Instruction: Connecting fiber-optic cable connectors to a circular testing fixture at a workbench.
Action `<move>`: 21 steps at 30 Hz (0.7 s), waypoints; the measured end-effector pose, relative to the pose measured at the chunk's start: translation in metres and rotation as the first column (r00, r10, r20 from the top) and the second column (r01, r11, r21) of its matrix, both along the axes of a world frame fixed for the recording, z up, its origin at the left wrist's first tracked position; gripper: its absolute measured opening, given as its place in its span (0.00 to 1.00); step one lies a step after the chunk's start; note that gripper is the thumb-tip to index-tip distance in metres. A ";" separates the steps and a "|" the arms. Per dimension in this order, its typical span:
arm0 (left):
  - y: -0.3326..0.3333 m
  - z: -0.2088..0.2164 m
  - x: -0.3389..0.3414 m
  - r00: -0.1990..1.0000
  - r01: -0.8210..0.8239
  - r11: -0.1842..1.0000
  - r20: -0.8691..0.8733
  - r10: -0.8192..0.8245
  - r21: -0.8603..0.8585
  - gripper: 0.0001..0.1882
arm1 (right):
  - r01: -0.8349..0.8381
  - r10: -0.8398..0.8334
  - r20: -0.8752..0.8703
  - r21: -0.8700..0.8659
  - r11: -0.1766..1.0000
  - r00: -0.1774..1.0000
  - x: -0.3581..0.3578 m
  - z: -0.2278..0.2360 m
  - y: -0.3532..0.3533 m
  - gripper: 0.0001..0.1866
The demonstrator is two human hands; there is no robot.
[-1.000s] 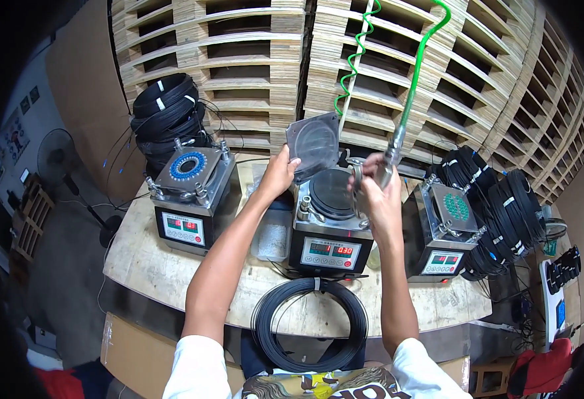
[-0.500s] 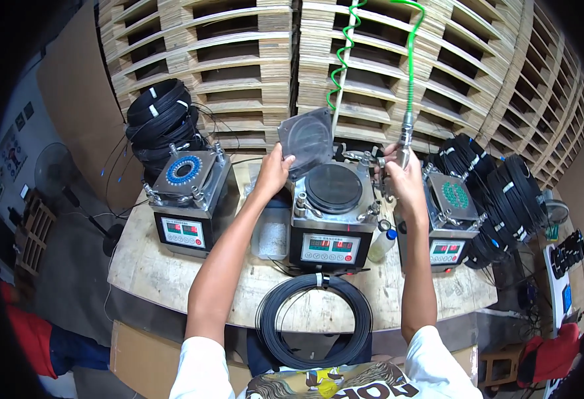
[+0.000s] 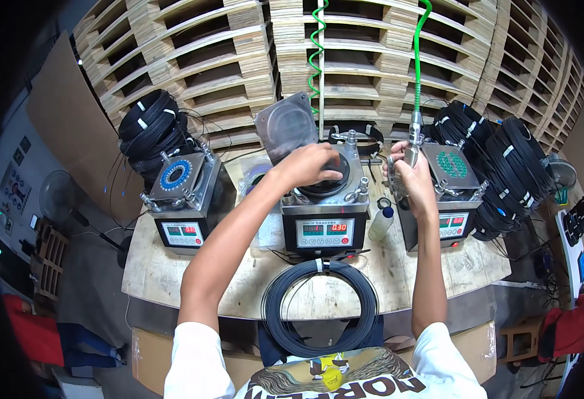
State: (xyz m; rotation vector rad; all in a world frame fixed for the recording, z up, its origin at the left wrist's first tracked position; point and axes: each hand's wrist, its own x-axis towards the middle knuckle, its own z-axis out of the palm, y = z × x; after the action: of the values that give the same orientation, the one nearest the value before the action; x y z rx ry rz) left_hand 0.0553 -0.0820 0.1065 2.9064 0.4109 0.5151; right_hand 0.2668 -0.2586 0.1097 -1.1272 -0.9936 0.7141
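Observation:
My left hand [image 3: 305,166] reaches over the middle bench machine [image 3: 294,231], its fingers curled onto the round black disc [image 3: 328,187] on top. Whether the disc is lifted cannot be told. Behind that hand a square grey plate [image 3: 287,126] with a circular mark stands tilted at the machine's rear left; its lower edge is hidden. My right hand [image 3: 413,174] is closed around a metal air gun [image 3: 411,154], hung from a green hose [image 3: 417,66], between the middle and right machines.
Similar machines stand left [image 3: 181,232] and right [image 3: 455,225], with rings of blue and green pieces on top. A coil of black cable [image 3: 275,312] lies at the front edge. A bottle [image 3: 381,226] stands beside the middle machine. Stacked pallets [image 3: 365,40] rise behind.
My left hand has left the edge of the square plate and moved right onto the black disc. The plate stays tilted up. My right hand still grips the air gun. The middle machine's display has changed.

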 end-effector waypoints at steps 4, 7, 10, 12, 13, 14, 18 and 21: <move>0.001 -0.013 0.006 0.988 0.073 0.991 -0.147 -0.056 0.111 0.16 | -0.009 0.009 0.050 -0.001 1.000 0.999 0.004 -0.010 -0.011 0.13; -0.009 -0.004 0.011 0.958 0.071 0.980 -0.285 -0.015 0.186 0.17 | -0.021 0.022 0.038 -0.021 1.000 0.999 0.003 -0.016 -0.015 0.13; -0.016 0.000 0.025 0.920 0.172 0.931 -0.390 -0.035 0.322 0.21 | -0.022 0.022 -0.001 0.008 1.000 1.000 -0.002 -0.017 -0.018 0.13; -0.023 -0.003 0.038 0.898 0.217 0.897 -0.439 -0.030 0.384 0.25 | -0.018 0.018 -0.015 0.007 1.000 1.000 -0.007 -0.016 -0.019 0.13; -0.027 -0.001 0.045 0.894 0.243 0.858 -0.448 -0.017 0.453 0.26 | -0.013 0.014 -0.009 0.004 1.000 1.000 -0.006 -0.016 -0.019 0.13; -0.032 0.001 0.048 0.891 0.267 0.812 -0.454 -0.003 0.519 0.27 | -0.010 0.010 -0.002 0.001 1.000 1.000 -0.005 -0.017 -0.020 0.13; -0.029 0.027 0.038 0.909 0.224 0.807 -0.416 0.029 0.546 0.17 | -0.018 0.018 0.009 0.004 1.000 1.000 -0.006 -0.016 -0.029 0.13; -0.023 0.048 0.019 0.940 0.051 0.943 -0.335 0.067 0.330 0.18 | -0.057 0.059 -0.028 0.041 0.998 0.998 -0.010 -0.008 -0.031 0.12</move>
State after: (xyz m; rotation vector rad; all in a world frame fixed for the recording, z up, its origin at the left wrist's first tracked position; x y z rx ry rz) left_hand 0.0739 -0.1046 0.1540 3.3377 0.4138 0.0750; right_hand 0.2572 -0.2892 0.1022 -1.0542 -1.0151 0.7522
